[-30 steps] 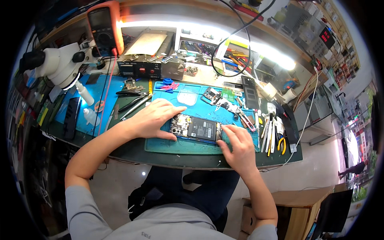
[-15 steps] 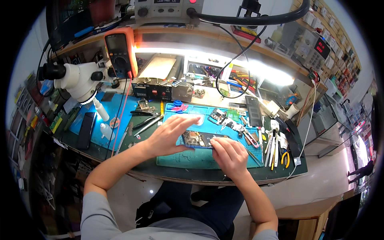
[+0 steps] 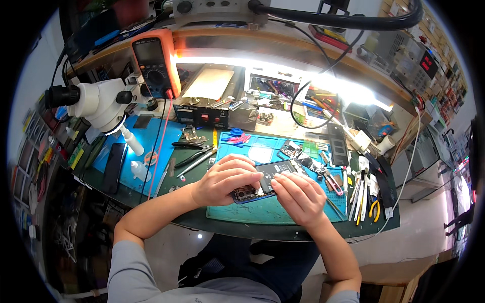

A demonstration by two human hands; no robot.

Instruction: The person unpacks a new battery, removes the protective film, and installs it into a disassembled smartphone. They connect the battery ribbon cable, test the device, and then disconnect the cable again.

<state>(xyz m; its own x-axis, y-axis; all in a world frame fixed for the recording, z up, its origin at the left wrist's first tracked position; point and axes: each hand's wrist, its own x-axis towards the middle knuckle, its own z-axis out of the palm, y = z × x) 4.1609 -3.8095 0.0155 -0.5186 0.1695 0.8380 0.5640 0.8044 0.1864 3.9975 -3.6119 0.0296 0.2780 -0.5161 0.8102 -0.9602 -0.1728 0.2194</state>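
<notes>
An opened phone (image 3: 277, 172), its battery and inner board bared, is held tilted over the teal work mat (image 3: 237, 214). My left hand (image 3: 227, 181) is closed round its left end, the thumb lying over the board side. My right hand (image 3: 301, 198) is closed at the near right edge, thumb and fingertips pinched together by the battery. Whatever small part may lie between those right fingertips is hidden. Beyond the phone, a loose phone frame with parts (image 3: 303, 157) rests on the mat, near a clear square tray (image 3: 261, 153).
A microscope (image 3: 101, 103) and an orange multimeter (image 3: 157, 63) stand at the left. White bottles (image 3: 139, 170) and a dark phone (image 3: 115, 168) lie on a blue mat. Tweezers, brushes (image 3: 359, 194) and yellow-handled pliers (image 3: 374, 211) are at the right. A black cable (image 3: 343, 21) arches overhead.
My left hand has gone from raised with fingers spread to closed on the phone's left end. The phone is turned, showing more of the battery. The view has shifted slightly.
</notes>
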